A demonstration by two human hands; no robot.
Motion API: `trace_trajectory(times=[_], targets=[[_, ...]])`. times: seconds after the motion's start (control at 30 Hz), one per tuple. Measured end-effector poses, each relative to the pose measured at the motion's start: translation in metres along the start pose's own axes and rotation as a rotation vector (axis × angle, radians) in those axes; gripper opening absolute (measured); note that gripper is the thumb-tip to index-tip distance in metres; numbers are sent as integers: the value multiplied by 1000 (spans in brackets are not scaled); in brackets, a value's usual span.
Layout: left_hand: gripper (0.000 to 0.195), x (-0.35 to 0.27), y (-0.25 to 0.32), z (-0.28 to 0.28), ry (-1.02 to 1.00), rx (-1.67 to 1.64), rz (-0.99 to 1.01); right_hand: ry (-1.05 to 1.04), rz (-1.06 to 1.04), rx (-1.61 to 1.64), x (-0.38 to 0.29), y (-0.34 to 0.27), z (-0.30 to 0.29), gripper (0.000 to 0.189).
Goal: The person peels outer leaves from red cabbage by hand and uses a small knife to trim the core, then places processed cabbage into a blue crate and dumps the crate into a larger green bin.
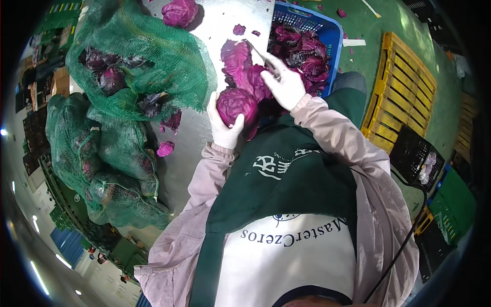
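My left hand [225, 124], in a white glove, grips a round red cabbage head [236, 107] at the near edge of the metal table [184, 142]. In my right hand [282, 82], also gloved in white, is a knife [268, 63] whose thin blade points up and to the left. Loose purple outer leaves [239, 63] lie just beyond the held head, beside the blade. Another red cabbage [179, 12] sits at the table's far side. Small leaf scraps [239, 29] are scattered on the metal.
Green mesh sacks [153, 50] of red cabbages cover the table's left side. A blue plastic crate [337, 38] full of cabbage leaves stands against its right edge. Further right, a yellow pallet [401, 88] and a black crate [416, 153] stand on the green floor.
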State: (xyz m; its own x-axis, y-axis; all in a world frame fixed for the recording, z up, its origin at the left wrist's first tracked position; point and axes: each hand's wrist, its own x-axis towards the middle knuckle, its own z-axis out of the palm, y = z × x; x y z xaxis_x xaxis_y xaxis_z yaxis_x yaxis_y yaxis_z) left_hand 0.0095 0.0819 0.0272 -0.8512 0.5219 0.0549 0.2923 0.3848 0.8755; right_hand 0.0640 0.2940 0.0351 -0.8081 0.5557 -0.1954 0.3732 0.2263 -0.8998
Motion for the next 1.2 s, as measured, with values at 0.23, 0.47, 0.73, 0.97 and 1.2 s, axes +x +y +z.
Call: trace_trajectory(times=[0.23, 0.47, 0.73, 0.97, 1.2], targets=[[68, -26, 8, -40, -58, 122, 55, -453, -4, -230, -12, -14, 28, 34], [80, -32, 25, -19, 188, 202, -225, -440, 48, -222, -24, -32, 57, 36], [73, 10, -12, -42, 161, -8, -355, -374, -49, -426, -12, -3, 71, 27], [55, -8, -56, -60, 180, -907, -522, -147, 128, -399, 15, 16, 34, 24], [79, -3, -3, -41, -146, -1235, -609, -97, -20, 31, 17, 37, -31, 47]])
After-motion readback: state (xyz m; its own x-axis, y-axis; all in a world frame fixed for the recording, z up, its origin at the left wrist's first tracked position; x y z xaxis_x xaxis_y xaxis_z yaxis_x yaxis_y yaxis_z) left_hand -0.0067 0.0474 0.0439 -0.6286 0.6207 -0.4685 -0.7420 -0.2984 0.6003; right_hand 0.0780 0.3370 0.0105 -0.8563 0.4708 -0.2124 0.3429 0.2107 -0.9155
